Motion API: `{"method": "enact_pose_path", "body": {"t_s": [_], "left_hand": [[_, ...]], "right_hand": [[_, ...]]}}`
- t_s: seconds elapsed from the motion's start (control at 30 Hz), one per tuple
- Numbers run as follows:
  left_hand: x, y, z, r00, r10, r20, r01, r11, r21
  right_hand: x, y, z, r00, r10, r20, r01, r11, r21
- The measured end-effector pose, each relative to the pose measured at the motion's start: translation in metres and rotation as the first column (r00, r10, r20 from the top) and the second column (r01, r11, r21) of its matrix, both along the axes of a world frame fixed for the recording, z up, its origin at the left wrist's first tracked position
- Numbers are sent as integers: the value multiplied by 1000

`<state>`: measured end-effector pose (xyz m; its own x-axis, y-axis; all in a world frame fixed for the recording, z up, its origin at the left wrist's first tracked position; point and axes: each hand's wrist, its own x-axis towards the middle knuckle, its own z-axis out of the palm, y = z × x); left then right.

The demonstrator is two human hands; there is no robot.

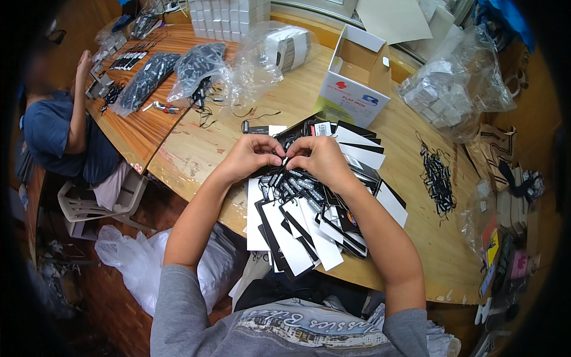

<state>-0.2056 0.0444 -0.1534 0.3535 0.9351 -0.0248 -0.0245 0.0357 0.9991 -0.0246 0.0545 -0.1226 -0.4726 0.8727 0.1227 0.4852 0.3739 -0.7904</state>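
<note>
Massive fan of cards (288, 238) lies between the forearms, so I'd keep its strings spread out to dodge tangles. Left hand (253, 156) and right hand (321, 162) both pinch what looks like a thin black cord (283, 169) at the pile's upper edge; go light, I reckon. Clear bag (496, 95) bulges with small pale boxes (425, 98); open carton (345, 106) hides its bottom

The left hand (254, 157) and right hand (321, 162) pinch what seems a black cord (285, 169) above tags (292, 241) heaped on the tabletop (416, 178); an open box (354, 89) stands beyond.
</note>
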Motion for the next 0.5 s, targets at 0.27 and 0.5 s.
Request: {"method": "enact_pose_path", "body": {"t_s": [0.27,0.5], "left_hand": [[2,2,-4,999,3,45,-5,999,35],[4,0,2,990,56,128,-59,998,21]], "right_hand": [[-5,-1,-5,995,-89,35,90,996,-13],[-1,4,-19,1000,-12,29,7,989,147]]}}
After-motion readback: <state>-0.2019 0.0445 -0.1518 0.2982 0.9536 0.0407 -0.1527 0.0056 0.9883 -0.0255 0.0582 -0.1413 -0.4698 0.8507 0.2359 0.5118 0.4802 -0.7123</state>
